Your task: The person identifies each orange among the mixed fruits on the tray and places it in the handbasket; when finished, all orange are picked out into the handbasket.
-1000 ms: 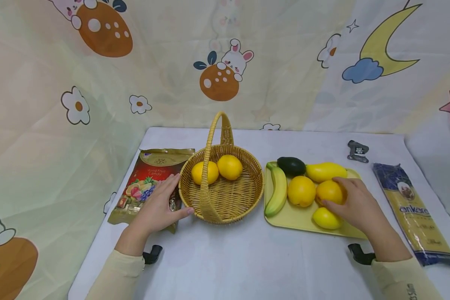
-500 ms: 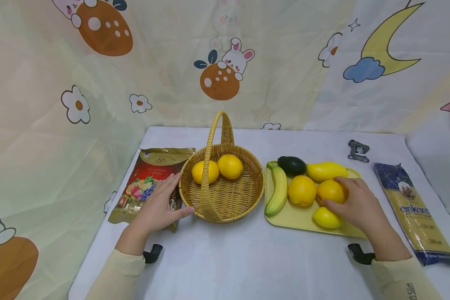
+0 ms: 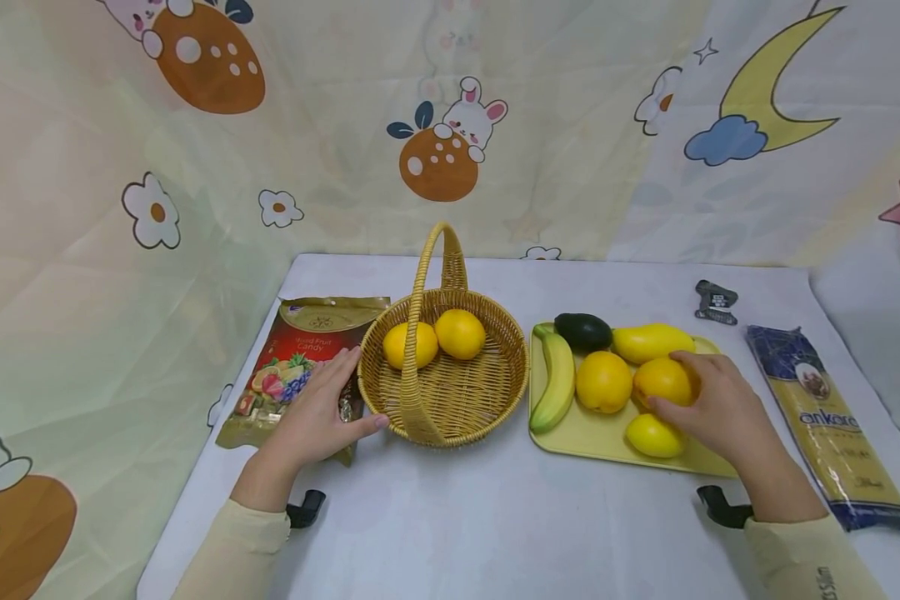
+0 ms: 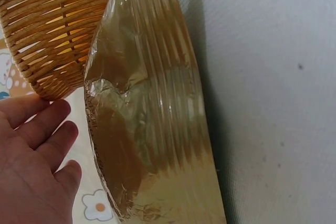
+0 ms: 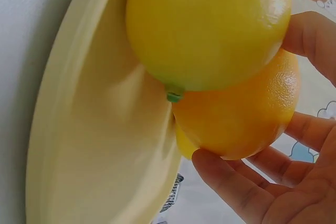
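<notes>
My left hand (image 3: pixel 318 412) rests against the left side of a wicker basket (image 3: pixel 495 417), fingers extended along its rim and thumb near its front. In the left wrist view, fingertips (image 4: pixel 60 108) touch the woven wall. Inside the basket lie two orange fruits, one orange (image 3: pixel 460 334) fully visible and another orange (image 3: pixel 423 346) partly behind the handle. On the yellow tray (image 3: pixel 592 446), my right hand (image 3: pixel 716 408) holds an orange (image 3: pixel 660 382) between thumb and fingers. A lemon (image 3: pixel 654 436) sits just in front of it; another orange (image 3: pixel 603 382) sits to its left.
Also on the tray are a banana (image 3: pixel 555 383), a mango-like yellow fruit (image 3: pixel 652 342) and a dark green avocado-like fruit (image 3: pixel 583 332). A candy bag (image 3: pixel 300 358) lies under my left hand. Right of the tray is a pasta-like packet (image 3: pixel 832 425); behind it, a small black item (image 3: pixel 716 302).
My right hand and the orange it holds have shifted very slightly to the right. The left hand and basket stay where they were.
</notes>
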### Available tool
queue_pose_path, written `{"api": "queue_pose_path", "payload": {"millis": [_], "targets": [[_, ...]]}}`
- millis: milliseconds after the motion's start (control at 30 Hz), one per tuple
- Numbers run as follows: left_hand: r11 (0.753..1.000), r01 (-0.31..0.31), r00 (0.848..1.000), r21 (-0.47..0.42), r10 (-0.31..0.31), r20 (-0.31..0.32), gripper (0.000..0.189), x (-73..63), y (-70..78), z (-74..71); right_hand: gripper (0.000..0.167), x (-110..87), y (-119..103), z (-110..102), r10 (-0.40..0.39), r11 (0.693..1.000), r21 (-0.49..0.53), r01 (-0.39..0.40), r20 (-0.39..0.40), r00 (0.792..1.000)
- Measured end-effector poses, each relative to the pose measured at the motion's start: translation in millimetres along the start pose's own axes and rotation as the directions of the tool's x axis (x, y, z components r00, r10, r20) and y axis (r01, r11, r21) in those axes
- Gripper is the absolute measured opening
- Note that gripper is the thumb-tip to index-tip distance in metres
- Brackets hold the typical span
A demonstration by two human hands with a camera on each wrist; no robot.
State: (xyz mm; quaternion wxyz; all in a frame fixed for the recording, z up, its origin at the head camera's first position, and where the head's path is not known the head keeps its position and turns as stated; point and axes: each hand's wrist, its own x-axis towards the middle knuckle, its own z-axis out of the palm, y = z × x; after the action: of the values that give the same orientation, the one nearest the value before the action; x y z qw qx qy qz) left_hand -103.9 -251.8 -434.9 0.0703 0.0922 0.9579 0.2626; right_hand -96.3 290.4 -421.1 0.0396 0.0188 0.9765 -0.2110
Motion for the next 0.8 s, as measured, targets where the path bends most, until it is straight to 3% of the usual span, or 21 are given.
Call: {"api": "queue_pose_path", "payload": {"millis": [800], "targets": [[1.0,0.007,1.0,-0.009,-0.007,0.003,0.121,-0.6,-0.7,0.0,0.091,-2.6,-13,-17,-0.046,0.999,-0.021,0.045,-0.043,0.998]]}}
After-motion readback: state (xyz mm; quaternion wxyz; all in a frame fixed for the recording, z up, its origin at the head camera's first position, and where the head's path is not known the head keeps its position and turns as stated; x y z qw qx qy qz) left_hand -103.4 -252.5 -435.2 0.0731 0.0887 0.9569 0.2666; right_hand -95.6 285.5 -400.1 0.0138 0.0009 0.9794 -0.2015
